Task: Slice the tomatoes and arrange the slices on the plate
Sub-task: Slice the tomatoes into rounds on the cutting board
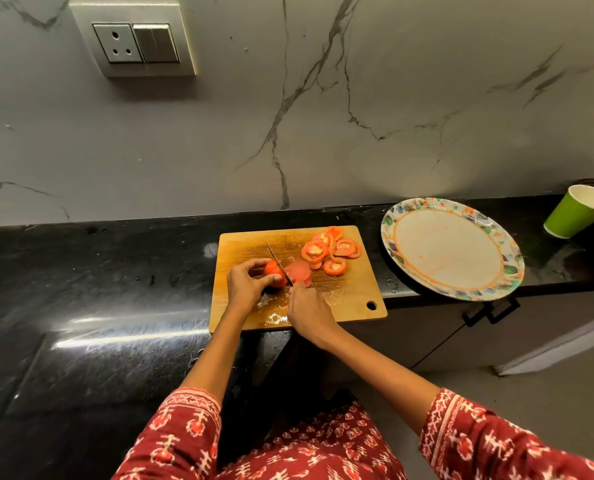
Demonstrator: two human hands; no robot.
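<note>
On the wooden cutting board my left hand grips a red tomato at the board's left side. My right hand holds the knife, whose handle is hidden in the fist; its blade is set into the tomato's right side. A fresh slice, blurred, lies just right of the blade. Several cut slices are heaped at the board's far right corner. The white plate with a flowered rim sits right of the board and holds no slices.
The board lies on a black stone counter whose front edge cuts back under the plate, which overhangs it. A green paper cup leans at the far right. A marble wall with a socket plate rises behind. Cabinet handles hang below.
</note>
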